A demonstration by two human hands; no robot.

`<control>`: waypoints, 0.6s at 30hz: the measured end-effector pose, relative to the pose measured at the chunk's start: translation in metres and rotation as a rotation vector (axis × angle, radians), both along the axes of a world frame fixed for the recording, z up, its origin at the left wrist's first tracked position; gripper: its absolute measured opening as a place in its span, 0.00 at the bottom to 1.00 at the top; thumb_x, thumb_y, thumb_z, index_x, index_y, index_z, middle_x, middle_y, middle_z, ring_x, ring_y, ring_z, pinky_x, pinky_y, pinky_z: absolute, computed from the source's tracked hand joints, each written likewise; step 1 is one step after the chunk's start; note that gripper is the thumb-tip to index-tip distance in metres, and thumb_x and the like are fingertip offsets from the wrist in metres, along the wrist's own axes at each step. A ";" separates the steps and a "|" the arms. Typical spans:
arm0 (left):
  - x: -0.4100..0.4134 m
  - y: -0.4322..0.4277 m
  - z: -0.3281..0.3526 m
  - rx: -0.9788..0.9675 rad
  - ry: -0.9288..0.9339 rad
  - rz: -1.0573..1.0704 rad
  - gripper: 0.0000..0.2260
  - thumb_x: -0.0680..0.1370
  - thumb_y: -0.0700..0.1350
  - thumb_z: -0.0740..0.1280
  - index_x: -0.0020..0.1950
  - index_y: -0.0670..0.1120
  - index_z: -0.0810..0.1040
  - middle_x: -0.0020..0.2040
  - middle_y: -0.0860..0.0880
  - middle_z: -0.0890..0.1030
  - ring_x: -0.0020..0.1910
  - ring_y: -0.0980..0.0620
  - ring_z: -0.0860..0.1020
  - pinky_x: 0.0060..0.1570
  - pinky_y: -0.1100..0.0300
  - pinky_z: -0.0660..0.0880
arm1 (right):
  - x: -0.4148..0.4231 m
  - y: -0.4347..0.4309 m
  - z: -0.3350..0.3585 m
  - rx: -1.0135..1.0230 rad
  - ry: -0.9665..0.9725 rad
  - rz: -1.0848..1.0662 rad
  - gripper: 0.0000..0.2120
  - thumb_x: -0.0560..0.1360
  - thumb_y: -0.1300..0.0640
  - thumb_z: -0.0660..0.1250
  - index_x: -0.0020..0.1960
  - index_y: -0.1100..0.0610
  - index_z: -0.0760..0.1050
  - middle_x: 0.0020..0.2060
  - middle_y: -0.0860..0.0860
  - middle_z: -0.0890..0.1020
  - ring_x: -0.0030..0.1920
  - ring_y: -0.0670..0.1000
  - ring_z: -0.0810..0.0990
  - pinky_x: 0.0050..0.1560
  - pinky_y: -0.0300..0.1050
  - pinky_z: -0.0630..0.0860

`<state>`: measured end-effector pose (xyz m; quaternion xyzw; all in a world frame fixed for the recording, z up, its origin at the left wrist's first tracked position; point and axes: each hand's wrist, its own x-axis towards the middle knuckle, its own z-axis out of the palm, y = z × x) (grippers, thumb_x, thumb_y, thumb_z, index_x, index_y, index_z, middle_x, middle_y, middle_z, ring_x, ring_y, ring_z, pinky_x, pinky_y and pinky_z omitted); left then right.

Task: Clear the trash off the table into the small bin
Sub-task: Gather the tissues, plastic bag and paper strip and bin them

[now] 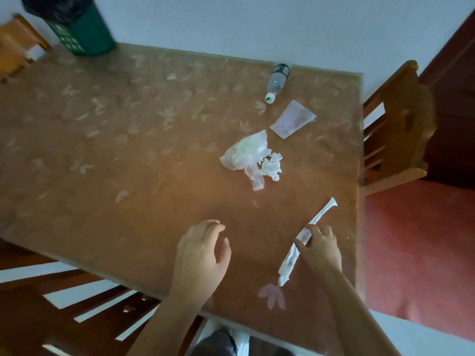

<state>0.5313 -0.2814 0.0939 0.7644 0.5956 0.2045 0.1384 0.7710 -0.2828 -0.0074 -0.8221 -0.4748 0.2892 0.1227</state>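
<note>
Right hand (321, 247) had thumb and fingers pinched on the middle of the long white paper wrapper (303, 242), lower right of frame; wrapper lay on the table (128, 150), whether lifted yet couldn't be told. Left hand (203, 255) hovered open and empty, lower centre. Risks: the thin wrapper looked likely to flop or slip from a mid-span pinch; the crumpled plastic bag (244, 155) and tissue (272, 167) at centre right looked light enough to scatter; the plastic bottle (277, 82) lay on its side by the far edge and could roll off. The wrapper and flat packet (293, 119) sat near the right edge. The green bin (82, 34) stood upper left, well apart; the tabletop between was bare, giving a clear carry path.
</note>
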 end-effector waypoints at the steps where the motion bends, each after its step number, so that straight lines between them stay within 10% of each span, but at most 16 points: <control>1: 0.002 0.000 -0.001 -0.003 -0.001 0.014 0.09 0.69 0.37 0.71 0.48 0.41 0.79 0.49 0.45 0.81 0.48 0.45 0.79 0.48 0.49 0.74 | -0.002 0.002 -0.001 -0.006 0.001 0.016 0.21 0.71 0.52 0.68 0.62 0.54 0.69 0.55 0.56 0.70 0.57 0.57 0.68 0.47 0.50 0.72; 9: 0.009 0.000 -0.007 -0.049 -0.033 0.073 0.09 0.71 0.38 0.69 0.50 0.42 0.78 0.51 0.47 0.81 0.51 0.47 0.77 0.51 0.53 0.71 | -0.016 0.013 -0.006 -0.018 0.084 0.087 0.18 0.72 0.62 0.64 0.61 0.60 0.69 0.55 0.60 0.70 0.55 0.59 0.72 0.56 0.53 0.72; 18: 0.007 0.000 -0.009 -0.024 -0.067 0.090 0.09 0.70 0.38 0.69 0.50 0.42 0.78 0.50 0.47 0.81 0.50 0.47 0.78 0.50 0.50 0.74 | -0.016 0.009 0.001 0.109 0.301 0.006 0.11 0.73 0.65 0.60 0.55 0.61 0.73 0.46 0.57 0.79 0.46 0.53 0.76 0.45 0.42 0.68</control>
